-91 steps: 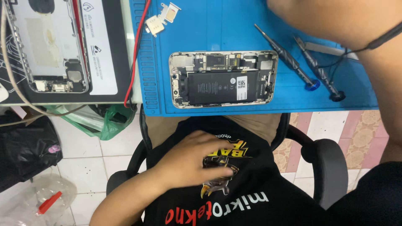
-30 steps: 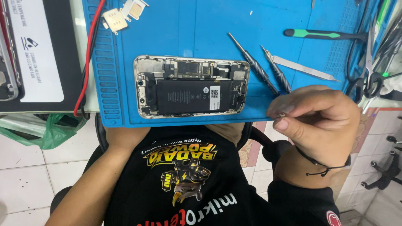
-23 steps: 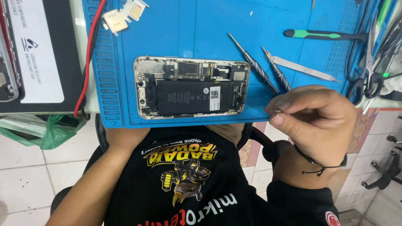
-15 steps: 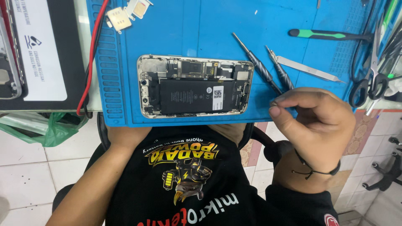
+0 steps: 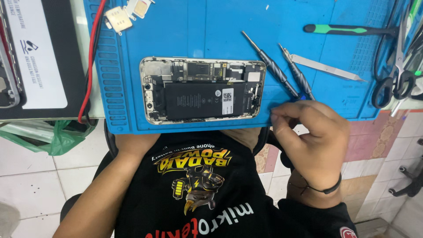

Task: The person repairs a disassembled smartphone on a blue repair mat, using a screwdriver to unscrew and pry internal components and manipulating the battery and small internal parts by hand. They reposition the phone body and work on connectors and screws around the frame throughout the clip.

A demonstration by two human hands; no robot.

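Screwdrivers [image 5: 282, 72], two lying side by side on the blue mat [image 5: 198, 26], end just above the right hand [image 5: 310, 141]. Its fingers [image 5: 286, 119] are pinched together at the handle ends; whether they grip anything is unclear. An opened phone [image 5: 202, 90] lies left.

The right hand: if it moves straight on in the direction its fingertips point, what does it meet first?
The right hand points left and slightly up along the blue mat edge. It would probably first meet the right end of the opened phone, though depth is unclear.
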